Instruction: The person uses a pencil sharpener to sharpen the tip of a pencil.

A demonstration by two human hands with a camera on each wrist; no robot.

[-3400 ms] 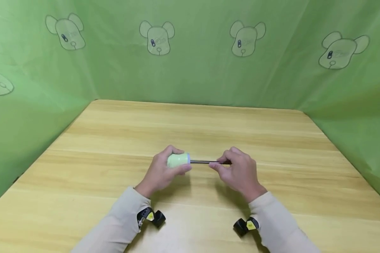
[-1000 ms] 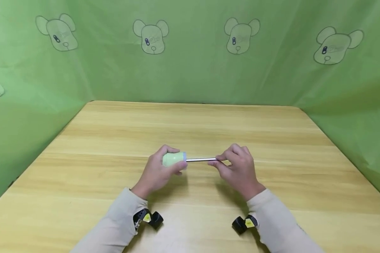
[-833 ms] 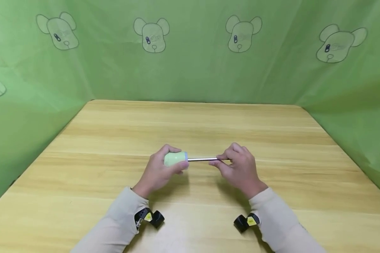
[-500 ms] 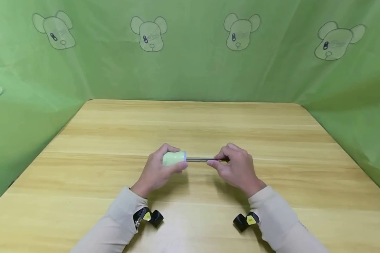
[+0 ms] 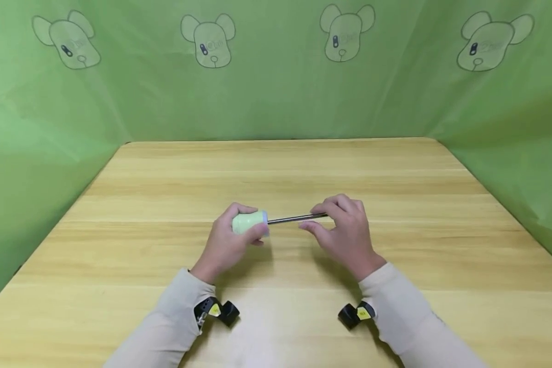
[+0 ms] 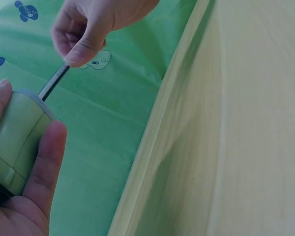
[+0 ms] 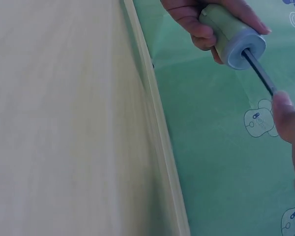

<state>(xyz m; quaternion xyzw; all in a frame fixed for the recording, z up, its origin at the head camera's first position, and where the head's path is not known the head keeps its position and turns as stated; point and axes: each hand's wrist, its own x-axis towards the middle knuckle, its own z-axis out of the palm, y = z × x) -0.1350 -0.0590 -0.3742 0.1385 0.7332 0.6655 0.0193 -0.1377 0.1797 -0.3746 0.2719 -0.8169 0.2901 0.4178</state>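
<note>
My left hand (image 5: 225, 237) holds a pale green, barrel-shaped pencil sharpener (image 5: 247, 222) with a bluish-grey end, thumb and fingers curled round its sides. A slim dark, shiny pencil (image 5: 287, 220) runs out of the hole in that end toward the right. My right hand (image 5: 347, 232) has the pencil's far part between thumb and fingers, and its end is hidden by the fingers. In the left wrist view, the right thumb lies over the pencil (image 6: 54, 83). The right wrist view shows the pencil (image 7: 259, 71) entering the middle of the sharpener's round face (image 7: 243, 49). Both hands are above the table.
A light wood-grain table (image 5: 276, 174) spreads beneath both hands. Green sheeting (image 5: 276, 102) with printed bear heads encloses its back and sides. Black wrist cameras (image 5: 230, 313) sit at both cuffs.
The pencil, level before, now slants up toward the right. My right fingers have shifted along and around it, with the thumb lower. The left hand keeps its hold on the sharpener. The head view tilts slightly.
</note>
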